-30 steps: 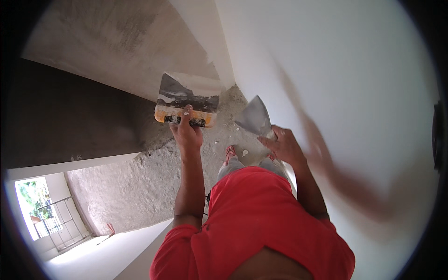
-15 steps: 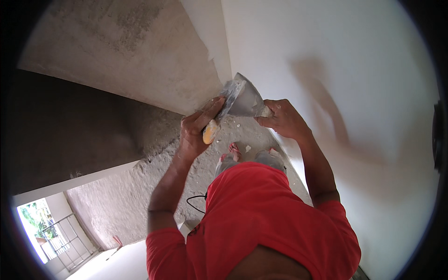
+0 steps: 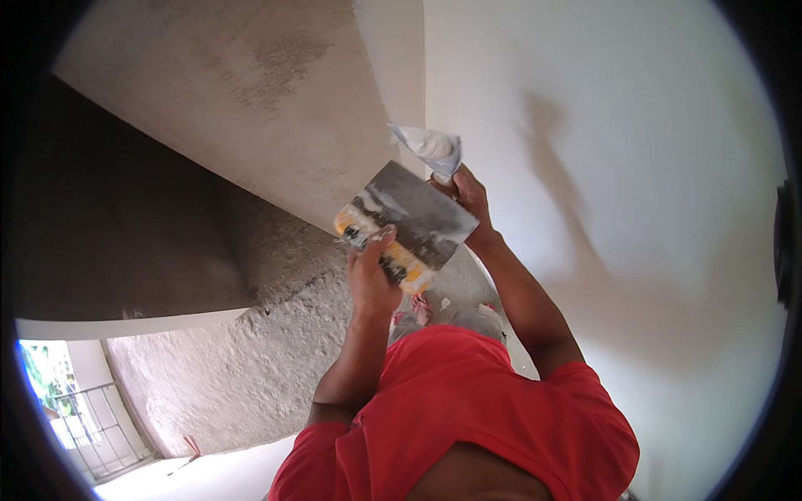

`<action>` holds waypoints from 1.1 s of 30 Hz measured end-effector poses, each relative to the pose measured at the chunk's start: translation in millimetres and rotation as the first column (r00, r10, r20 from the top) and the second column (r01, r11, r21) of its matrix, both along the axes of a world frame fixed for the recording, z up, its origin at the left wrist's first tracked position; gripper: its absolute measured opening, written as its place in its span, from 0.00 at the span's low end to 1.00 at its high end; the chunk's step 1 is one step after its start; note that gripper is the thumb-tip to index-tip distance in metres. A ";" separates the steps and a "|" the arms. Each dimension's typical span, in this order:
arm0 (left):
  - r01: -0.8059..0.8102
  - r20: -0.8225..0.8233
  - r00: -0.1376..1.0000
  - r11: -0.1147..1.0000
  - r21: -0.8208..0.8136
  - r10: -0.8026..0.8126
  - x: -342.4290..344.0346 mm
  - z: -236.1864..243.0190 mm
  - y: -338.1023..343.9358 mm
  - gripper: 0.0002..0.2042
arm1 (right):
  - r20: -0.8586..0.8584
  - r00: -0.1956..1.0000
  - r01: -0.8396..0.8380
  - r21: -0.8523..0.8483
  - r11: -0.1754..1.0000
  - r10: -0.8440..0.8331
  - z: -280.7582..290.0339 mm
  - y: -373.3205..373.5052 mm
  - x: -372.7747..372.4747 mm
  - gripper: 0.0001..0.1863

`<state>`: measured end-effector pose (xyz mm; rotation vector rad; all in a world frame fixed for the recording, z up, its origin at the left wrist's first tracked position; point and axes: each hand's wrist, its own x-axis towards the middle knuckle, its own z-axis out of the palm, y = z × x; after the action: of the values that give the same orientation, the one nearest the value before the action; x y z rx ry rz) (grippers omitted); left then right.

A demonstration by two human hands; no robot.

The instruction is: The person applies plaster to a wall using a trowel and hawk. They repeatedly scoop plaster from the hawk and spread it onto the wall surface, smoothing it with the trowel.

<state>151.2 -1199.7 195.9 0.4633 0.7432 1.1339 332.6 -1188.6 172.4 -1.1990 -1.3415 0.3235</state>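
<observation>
Both tools are up in the air, nothing under them but hands! The left hand (image 3: 373, 271) is closed on the broad filling knife (image 3: 413, 213), thumb pressed over the orange-yellow handle (image 3: 404, 269), the other fingers mostly hidden behind it. And over there the right hand (image 3: 469, 200) is curled around the narrow end of the triangular putty knife (image 3: 413, 138), whose blade carries a lump of white putty (image 3: 436, 145) toward its right-hand edge. How far those right fingers wrap, I can't tell; the broad blade covers part of them. Its right corner crosses in front of the right wrist; touching or apart, I can't say.

Handling? I'd judge both knives light, thin metal, stiff with a little spring near the edge. The putty looks soft and likely slippery, so a sharp tilt could shed it. Best hold on the broad one: mid-handle, thumb on top, just where it is, though smears there may make it slick. On the triangular one, the narrow end, clear of the loaded face.
</observation>
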 end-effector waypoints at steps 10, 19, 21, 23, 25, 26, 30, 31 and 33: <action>-0.038 0.010 0.999 0.957 0.288 0.037 13.7 67.7 31.7 0.16 | 0.501 0.840 0.207 0.060 0.976 -0.209 -65.6 17.0 36.5 0.32; 0.416 -0.208 0.358 0.044 0.908 0.910 107.7 280.5 179.9 0.19 | 0.155 0.973 0.209 -0.306 0.929 -0.169 -226.9 -103.4 34.6 0.22; 0.639 0.350 0.130 -0.348 0.686 0.928 135.4 304.6 227.6 0.23 | 0.127 0.979 0.194 -0.363 0.912 -0.158 -257.9 -138.1 31.0 0.21; 0.762 0.503 -0.098 -0.261 0.593 0.859 158.6 316.4 261.4 0.25 | 0.105 0.981 0.194 -0.418 0.888 -0.165 -286.7 -166.5 37.0 0.22; 0.811 0.492 -0.256 -0.092 0.578 0.832 175.8 314.5 294.1 0.27 | 0.099 0.974 0.226 -0.481 0.847 -0.203 -308.6 -188.7 41.0 0.22; 0.799 0.509 -0.265 -0.110 0.592 0.819 181.1 314.6 306.6 0.27 | 0.094 0.968 0.248 -0.512 0.823 -0.233 -317.1 -194.5 42.9 0.22; 0.772 0.488 -0.383 -0.017 0.635 0.784 202.1 297.8 334.5 0.28 | 0.119 0.942 0.321 -0.589 0.742 -0.313 -325.0 -209.7 47.1 0.22; 0.766 0.466 -0.436 0.046 0.641 0.770 205.5 294.2 338.9 0.29 | 0.133 0.939 0.333 -0.591 0.735 -0.318 -324.4 -208.7 47.7 0.21; 0.762 0.444 -0.430 0.052 0.645 0.786 210.8 288.3 344.3 0.29 | 0.058 0.956 0.265 -0.595 0.759 -0.289 -314.6 -202.8 45.9 0.21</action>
<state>362.0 -855.4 484.2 -1.4851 -0.8586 -0.8495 378.5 -1391.4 -142.2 -1.8925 -1.0244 0.5805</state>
